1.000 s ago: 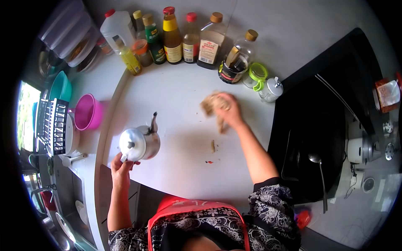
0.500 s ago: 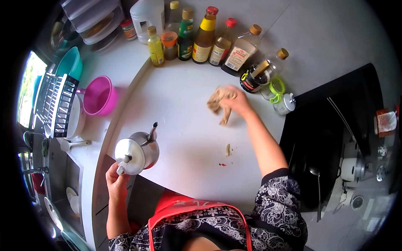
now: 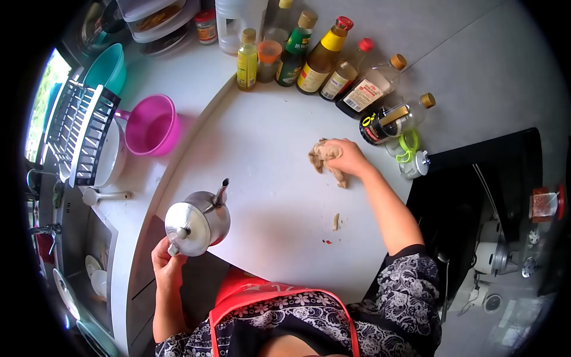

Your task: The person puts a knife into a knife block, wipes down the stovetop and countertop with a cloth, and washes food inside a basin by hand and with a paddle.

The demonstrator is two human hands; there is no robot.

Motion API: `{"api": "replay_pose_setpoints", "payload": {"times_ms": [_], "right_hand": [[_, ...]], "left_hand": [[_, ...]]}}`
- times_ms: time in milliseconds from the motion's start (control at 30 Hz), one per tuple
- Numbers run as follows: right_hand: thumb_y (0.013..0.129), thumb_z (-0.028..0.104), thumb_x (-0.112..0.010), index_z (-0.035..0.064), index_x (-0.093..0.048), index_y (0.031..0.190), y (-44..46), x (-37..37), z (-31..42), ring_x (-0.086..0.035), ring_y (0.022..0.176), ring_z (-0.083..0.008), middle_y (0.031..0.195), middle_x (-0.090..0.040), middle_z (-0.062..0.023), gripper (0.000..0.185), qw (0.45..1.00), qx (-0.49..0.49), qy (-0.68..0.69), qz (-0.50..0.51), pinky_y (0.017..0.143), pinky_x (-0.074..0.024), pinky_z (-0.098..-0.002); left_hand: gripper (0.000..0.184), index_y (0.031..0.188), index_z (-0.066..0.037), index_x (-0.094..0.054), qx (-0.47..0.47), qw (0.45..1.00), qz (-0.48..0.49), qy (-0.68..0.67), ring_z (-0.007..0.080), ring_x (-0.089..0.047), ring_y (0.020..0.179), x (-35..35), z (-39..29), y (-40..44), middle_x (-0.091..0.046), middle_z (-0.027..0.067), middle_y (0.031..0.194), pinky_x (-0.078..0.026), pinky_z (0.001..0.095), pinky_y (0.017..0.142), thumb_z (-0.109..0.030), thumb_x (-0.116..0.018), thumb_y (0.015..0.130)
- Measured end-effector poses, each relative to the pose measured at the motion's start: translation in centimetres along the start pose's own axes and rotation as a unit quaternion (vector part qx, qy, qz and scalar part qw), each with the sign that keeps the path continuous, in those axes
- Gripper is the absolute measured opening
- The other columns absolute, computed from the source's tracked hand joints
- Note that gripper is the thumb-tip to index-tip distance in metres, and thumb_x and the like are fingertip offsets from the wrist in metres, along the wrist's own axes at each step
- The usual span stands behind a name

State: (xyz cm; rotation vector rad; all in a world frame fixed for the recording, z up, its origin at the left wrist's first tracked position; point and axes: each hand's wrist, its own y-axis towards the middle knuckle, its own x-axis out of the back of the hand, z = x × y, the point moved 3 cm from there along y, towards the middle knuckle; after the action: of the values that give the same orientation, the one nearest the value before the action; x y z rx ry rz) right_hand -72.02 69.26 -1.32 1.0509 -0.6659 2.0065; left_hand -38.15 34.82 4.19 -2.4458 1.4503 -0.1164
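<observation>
My left hand (image 3: 167, 259) is closed on the handle of a shiny metal kettle (image 3: 196, 223), held up over the left front edge of the white counter (image 3: 267, 154). The kettle's lid is on and its spout points up and to the right. Toward the back right of the counter, my right hand (image 3: 350, 157) grips a crumpled tan cloth (image 3: 326, 156) against the surface. A small brownish scrap (image 3: 336, 222) and a red bit (image 3: 326, 241) lie on the counter in front of the cloth.
Sauce bottles (image 3: 321, 62) and jars line the back edge. At the left are a pink basin (image 3: 152, 125), a teal bowl (image 3: 107, 68), a dish rack (image 3: 83, 134) and a sink (image 3: 95, 244). On the right is a black stove (image 3: 464, 178) with a ladle.
The view has turned, shifting the bottles to the right. The cloth in my right hand has moved over the counter toward the right. My left hand still holds the kettle.
</observation>
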Motion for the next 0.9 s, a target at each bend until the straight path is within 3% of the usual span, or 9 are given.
{"api": "replay_pose_setpoints", "payload": {"times_ms": [67,167,300,367,433,500,567,800,900], "right_hand": [[0.065,0.009,-0.07,0.0054,-0.06,0.106,1.1,0.8,-1.1,-0.059,0.09,-0.0144,0.095,-0.064,-0.0057,0.043,0.969,-0.106,0.216,0.063,0.08,-0.0475,-0.0279],[0.064,0.008,-0.068,0.0025,-0.06,0.106,5.6,1.9,-1.7,-0.061,0.083,-0.0145,0.093,-0.066,-0.0073,0.042,0.969,-0.033,0.243,-0.009,0.076,-0.0481,-0.0271],[0.064,0.013,-0.068,0.0069,-0.06,0.108,10.9,0.7,-1.6,-0.062,0.085,-0.0211,0.094,-0.066,-0.0101,0.046,0.984,-0.018,0.172,-0.049,0.078,-0.0483,-0.0286],[0.063,0.015,-0.067,0.0081,-0.061,0.107,11.8,-1.4,-2.1,-0.062,0.083,-0.0233,0.091,-0.065,-0.0108,0.046,0.992,0.001,0.021,-0.124,0.078,-0.0483,-0.0298],[0.061,0.014,-0.066,0.0073,-0.063,0.099,11.2,-1.2,-1.8,-0.062,0.08,-0.022,0.087,-0.065,-0.0101,0.039,0.993,-0.002,0.005,-0.116,0.076,-0.0481,-0.0299],[0.059,0.012,-0.066,0.0063,-0.064,0.09,9.8,-0.2,0.6,-0.062,0.078,-0.0218,0.085,-0.065,-0.0102,0.031,0.982,-0.039,0.06,0.175,0.074,-0.0479,-0.0301],[0.058,0.009,-0.065,0.006,-0.064,0.084,10.3,0.2,2.3,-0.061,0.076,-0.021,0.083,-0.065,-0.0096,0.027,0.984,-0.039,0.05,0.168,0.072,-0.0477,-0.0299],[0.064,0.008,-0.062,0.009,-0.062,0.094,17.6,-1.3,7.6,-0.062,0.084,-0.0239,0.088,-0.066,-0.0096,0.03,0.992,0.072,0.108,0.003,0.073,-0.0479,-0.0316],[0.07,0.008,-0.059,0.0099,-0.063,0.095,18.4,-3.0,7.0,-0.064,0.076,-0.0205,0.083,-0.066,-0.0074,0.025,0.999,-0.023,0.023,0.016,0.068,-0.0492,-0.0313]], "left_hand": [[0.031,0.102,0.003,-0.06,-0.017,1.0,0.011,-0.02,0.0041,-0.046,0.061,0.1,0.4,0.2,-0.057,-0.0017,0.077,-0.034,0.0177,0.054,-0.003,-0.059,0.071],[0.032,0.102,0.003,-0.06,0.01,1.0,0.004,-0.022,0.0042,-0.046,0.061,0.4,1.1,0.4,-0.057,-0.0015,0.078,-0.034,0.0178,0.054,-0.004,-0.06,0.072],[0.032,0.103,0.003,-0.06,0.014,0.999,0.001,-0.028,0.0039,-0.046,0.061,0.9,1.3,0.2,-0.057,-0.0016,0.078,-0.034,0.0178,0.054,-0.004,-0.06,0.072],[0.03,0.102,0.004,-0.06,0.007,0.999,0.008,-0.03,0.0054,-0.049,0.066,1.3,1.2,0.1,-0.059,-0.0005,0.081,-0.037,0.0192,0.059,-0.004,-0.06,0.072],[0.03,0.101,0.004,-0.061,0.0,0.999,0.013,-0.033,0.0064,-0.051,0.07,1.5,1.0,0.4,-0.059,0.0,0.083,-0.039,0.0202,0.062,-0.004,-0.06,0.072],[0.029,0.1,0.004,-0.061,-0.005,0.999,0.016,-0.037,0.0075,-0.053,0.074,1.6,1.1,0.6,-0.06,0.0006,0.085,-0.041,0.0212,0.066,-0.004,-0.059,0.072],[0.029,0.1,0.004,-0.061,0.014,0.999,0.016,-0.043,0.0095,-0.055,0.08,1.7,1.3,0.9,-0.061,0.0017,0.089,-0.042,0.023,0.071,-0.004,-0.059,0.072],[0.03,0.1,0.004,-0.061,0.019,1.0,-0.001,-0.023,0.0093,-0.055,0.08,2.1,1.2,1.1,-0.061,0.0019,0.089,-0.043,0.0232,0.072,-0.002,-0.057,0.071],[0.029,0.1,0.004,-0.061,0.014,1.0,0.005,-0.017,0.0091,-0.055,0.08,2.3,0.7,0.8,-0.061,0.0018,0.089,-0.042,0.0233,0.072,-0.003,-0.058,0.072]]}}
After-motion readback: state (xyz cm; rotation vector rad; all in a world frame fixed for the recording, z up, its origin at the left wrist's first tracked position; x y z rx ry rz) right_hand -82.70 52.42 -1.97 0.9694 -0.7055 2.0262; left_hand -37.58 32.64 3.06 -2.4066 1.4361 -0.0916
